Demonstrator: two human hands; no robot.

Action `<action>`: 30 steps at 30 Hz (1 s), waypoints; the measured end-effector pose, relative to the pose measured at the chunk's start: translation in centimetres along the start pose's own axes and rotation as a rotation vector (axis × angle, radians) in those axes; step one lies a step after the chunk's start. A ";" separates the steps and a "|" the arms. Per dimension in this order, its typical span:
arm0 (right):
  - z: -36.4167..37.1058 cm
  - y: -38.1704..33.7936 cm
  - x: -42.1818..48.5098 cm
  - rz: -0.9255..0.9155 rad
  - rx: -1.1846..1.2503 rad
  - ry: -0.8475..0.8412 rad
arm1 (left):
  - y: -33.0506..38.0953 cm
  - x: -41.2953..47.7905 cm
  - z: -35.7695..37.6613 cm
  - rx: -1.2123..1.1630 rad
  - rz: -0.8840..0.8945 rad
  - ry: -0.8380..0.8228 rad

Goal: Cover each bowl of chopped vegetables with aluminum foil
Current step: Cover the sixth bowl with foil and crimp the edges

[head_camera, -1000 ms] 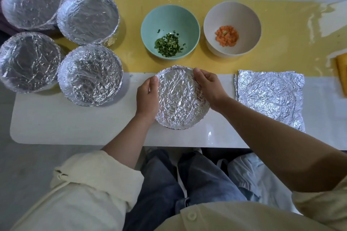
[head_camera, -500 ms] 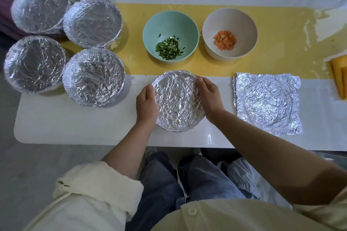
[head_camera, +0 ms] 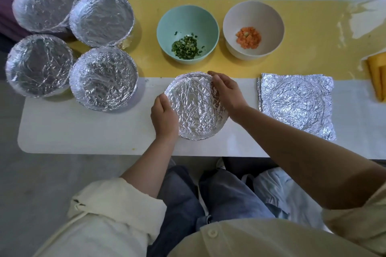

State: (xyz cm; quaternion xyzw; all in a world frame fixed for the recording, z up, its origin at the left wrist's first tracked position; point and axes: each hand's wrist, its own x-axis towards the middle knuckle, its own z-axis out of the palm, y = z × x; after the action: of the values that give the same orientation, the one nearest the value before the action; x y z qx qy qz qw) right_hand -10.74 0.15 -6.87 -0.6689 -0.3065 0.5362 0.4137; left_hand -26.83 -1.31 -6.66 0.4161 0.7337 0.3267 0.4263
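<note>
Six bowls are wrapped: a group of five foil-covered bowls [head_camera: 101, 19] at the left of the desk [head_camera: 83, 131], and a sixth covered bowl [head_camera: 196, 106] gripped by two hands, the left hand [head_camera: 165, 117] and the right hand [head_camera: 227, 94]. Two bowls are uncovered: one green bowl [head_camera: 183, 16] and one pale bowl [head_camera: 252, 14]. There is one foil stack [head_camera: 296, 104]; its sheet count cannot be told.
</note>
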 end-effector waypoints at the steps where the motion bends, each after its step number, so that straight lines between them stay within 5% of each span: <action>1: 0.1 -0.2 0.0 -0.008 -0.016 0.010 | -0.2 -0.6 -0.3 -0.004 -0.013 0.024; 9: 0.1 2.1 -5.6 -0.065 0.004 0.301 | -1.2 -2.6 -1.7 -0.192 -0.092 0.092; 21: 1.4 3.7 -5.2 -0.043 0.073 0.293 | -0.3 -1.6 -0.2 -0.177 -0.044 0.092; 30: 0.4 2.8 -5.4 -0.035 -0.048 0.262 | -0.5 -0.3 -2.3 -0.090 0.013 -0.077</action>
State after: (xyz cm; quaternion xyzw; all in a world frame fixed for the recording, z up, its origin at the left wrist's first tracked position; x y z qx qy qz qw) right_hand -12.51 -5.66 -6.91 -0.7374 -0.2745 0.4295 0.4433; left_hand -28.95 -2.04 -5.98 0.4135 0.6988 0.3456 0.4704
